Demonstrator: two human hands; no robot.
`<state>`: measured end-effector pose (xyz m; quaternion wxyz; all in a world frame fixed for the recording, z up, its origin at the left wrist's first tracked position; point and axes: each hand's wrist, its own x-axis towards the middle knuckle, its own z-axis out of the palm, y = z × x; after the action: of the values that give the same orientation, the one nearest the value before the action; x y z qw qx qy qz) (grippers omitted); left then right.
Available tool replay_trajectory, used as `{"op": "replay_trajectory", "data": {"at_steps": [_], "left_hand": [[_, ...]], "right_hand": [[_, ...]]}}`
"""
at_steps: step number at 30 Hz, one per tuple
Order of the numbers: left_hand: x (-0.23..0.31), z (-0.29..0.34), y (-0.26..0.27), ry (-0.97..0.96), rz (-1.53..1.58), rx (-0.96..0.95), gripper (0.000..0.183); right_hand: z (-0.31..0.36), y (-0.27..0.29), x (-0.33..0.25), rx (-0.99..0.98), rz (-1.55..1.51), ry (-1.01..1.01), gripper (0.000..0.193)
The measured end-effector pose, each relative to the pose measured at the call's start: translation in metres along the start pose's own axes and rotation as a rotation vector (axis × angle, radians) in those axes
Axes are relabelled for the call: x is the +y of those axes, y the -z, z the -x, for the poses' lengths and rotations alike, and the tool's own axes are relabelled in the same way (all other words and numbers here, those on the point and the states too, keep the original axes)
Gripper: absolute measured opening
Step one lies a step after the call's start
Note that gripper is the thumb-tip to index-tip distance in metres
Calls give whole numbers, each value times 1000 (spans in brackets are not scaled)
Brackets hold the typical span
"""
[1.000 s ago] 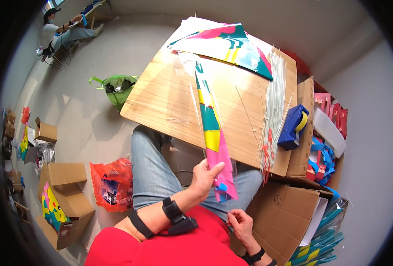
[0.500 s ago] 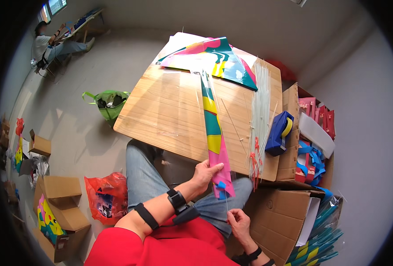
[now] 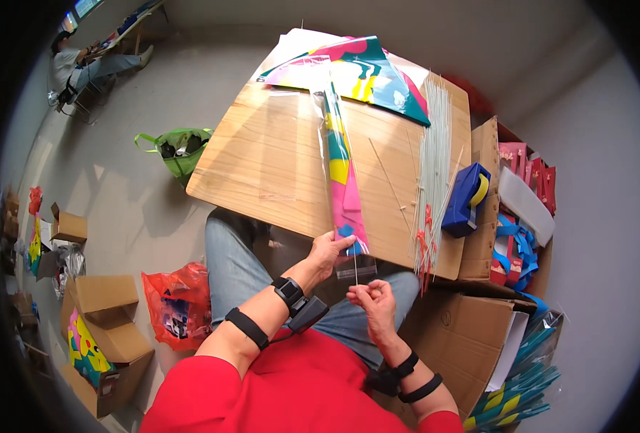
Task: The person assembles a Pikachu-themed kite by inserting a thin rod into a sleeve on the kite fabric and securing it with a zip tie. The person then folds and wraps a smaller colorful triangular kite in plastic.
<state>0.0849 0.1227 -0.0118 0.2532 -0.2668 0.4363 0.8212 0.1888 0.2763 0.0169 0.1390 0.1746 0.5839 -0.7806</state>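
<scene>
My left hand is closed round the pink lower end of a folded kite, a narrow strip of pink, yellow and teal film. The strip points away from me over the table, and its far part lies in a clear plastic sleeve. A thin pale rod sticks out of its near end, by a blue patch. My right hand pinches the rod's lower end between thumb and fingers, just above my lap. Beyond the sleeve lies a larger spread of printed kite film.
The wooden table carries a bundle of thin rods and a blue tape dispenser on its right. Cardboard boxes stand at my right. A red plastic bag and green bag sit on the left. Another person sits far left.
Both hands have moved away from me with the folded kite and rod. The strip's far part now lies inside the clear sleeve, whose mouth reaches near my left hand.
</scene>
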Motion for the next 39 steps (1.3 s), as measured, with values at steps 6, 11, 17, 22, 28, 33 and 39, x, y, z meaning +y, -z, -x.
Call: {"op": "replay_trajectory", "data": {"at_steps": [6, 11, 17, 22, 28, 33, 39], "left_hand": [[-4, 3, 7, 34, 47, -42, 22], [-10, 8, 12, 33, 44, -54, 32], [-2, 6, 19, 36, -21, -23, 33], [17, -15, 42, -1, -42, -3, 31], [55, -52, 50, -62, -151, -37, 23], [71, -53, 55, -351, -866, 216, 24], [91, -11, 52, -1334, -1834, 24, 48]], "right_hand": [[-16, -12, -1, -37, -29, 39, 18], [-32, -21, -8, -9, 59, 13, 16], [-46, -21, -16, -90, 281, -94, 19], [-48, -23, -31, 107, 957, 497, 19], [-107, -39, -26, -171, 1291, 980, 31], [-139, -29, 9, -172, 1460, 1082, 25], [-126, -37, 11, -78, 1566, 1125, 25]]}}
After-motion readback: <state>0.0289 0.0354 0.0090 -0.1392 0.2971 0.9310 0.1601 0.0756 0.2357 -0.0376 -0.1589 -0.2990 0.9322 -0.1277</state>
